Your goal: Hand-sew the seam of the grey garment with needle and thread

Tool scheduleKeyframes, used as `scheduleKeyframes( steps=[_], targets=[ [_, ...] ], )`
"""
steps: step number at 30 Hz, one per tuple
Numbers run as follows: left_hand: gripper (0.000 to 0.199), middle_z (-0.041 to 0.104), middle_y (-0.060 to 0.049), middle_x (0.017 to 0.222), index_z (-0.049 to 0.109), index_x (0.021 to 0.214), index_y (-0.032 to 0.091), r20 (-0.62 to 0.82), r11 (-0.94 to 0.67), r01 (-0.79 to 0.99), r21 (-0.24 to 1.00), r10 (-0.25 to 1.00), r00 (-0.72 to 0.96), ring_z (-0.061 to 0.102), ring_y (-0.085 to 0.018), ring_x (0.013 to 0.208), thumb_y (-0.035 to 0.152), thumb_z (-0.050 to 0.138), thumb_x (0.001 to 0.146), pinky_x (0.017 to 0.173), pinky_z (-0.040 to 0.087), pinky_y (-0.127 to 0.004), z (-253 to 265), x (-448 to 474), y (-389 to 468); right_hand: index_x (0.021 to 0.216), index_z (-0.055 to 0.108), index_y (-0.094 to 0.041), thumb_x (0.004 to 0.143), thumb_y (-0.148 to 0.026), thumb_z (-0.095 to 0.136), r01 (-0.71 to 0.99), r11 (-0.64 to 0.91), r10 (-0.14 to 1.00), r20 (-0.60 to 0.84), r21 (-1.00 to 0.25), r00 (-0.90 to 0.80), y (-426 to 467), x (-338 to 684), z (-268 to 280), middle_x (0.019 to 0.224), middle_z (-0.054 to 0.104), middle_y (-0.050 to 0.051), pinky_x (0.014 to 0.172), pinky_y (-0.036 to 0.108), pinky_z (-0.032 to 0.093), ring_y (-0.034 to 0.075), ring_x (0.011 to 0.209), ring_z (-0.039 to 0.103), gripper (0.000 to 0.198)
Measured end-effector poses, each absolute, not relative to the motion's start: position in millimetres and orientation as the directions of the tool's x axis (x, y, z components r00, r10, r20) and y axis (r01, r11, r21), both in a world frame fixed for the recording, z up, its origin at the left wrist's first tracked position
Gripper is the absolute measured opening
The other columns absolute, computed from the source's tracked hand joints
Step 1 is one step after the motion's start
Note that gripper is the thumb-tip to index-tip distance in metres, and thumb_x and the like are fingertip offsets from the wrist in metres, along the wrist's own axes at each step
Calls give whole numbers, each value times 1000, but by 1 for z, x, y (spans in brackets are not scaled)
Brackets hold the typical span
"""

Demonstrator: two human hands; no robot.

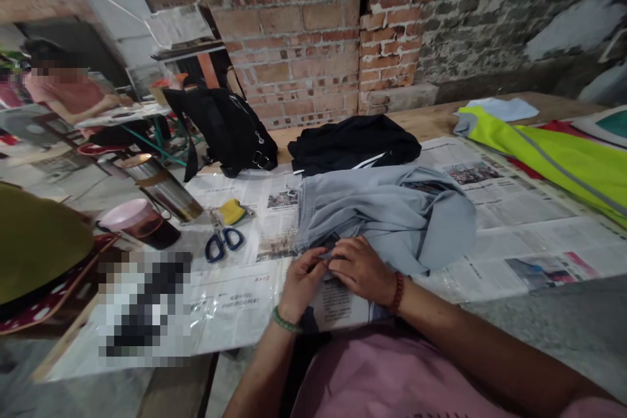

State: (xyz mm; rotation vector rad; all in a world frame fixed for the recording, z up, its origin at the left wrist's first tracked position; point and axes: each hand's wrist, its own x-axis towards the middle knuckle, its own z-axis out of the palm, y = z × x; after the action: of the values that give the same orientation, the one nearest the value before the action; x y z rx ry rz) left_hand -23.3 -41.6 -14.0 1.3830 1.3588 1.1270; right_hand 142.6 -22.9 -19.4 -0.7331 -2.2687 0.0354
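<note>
A crumpled light-grey garment [372,202] lies on the newspaper-covered table in front of me. My left hand [304,279] and my right hand [360,268] meet at its near edge, fingertips close together. Both hands are closed in a pinch on the cloth, beside a small dark patch [334,239] whose nature I cannot make out. The fingers hide the exact bit of edge between them. Left of the garment rest scissors [224,243] with dark blue handles and a small yellow object [232,211].
Behind the garment lies black clothing [355,144], with a black bag [228,130] to its left. A steel flask [164,189] and a pink-lidded cup [142,222] stand at the left. A hi-vis yellow garment [563,157] spreads at right. Another person [73,91] sits at far left.
</note>
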Motion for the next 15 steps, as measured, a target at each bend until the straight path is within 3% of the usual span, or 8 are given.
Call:
scheduleKeyframes(
  steps=[15],
  targets=[
    [27, 64, -1, 67, 65, 92, 16, 20, -20, 187, 982, 1000, -3, 56, -14, 62, 30, 60, 69, 58, 46, -24, -15, -26, -40, 83, 62, -22, 85, -20, 47, 491, 853, 473, 658, -176, -586, -24, 138, -22, 90, 60, 4, 78, 35, 33, 19, 96, 45, 16]
  ],
)
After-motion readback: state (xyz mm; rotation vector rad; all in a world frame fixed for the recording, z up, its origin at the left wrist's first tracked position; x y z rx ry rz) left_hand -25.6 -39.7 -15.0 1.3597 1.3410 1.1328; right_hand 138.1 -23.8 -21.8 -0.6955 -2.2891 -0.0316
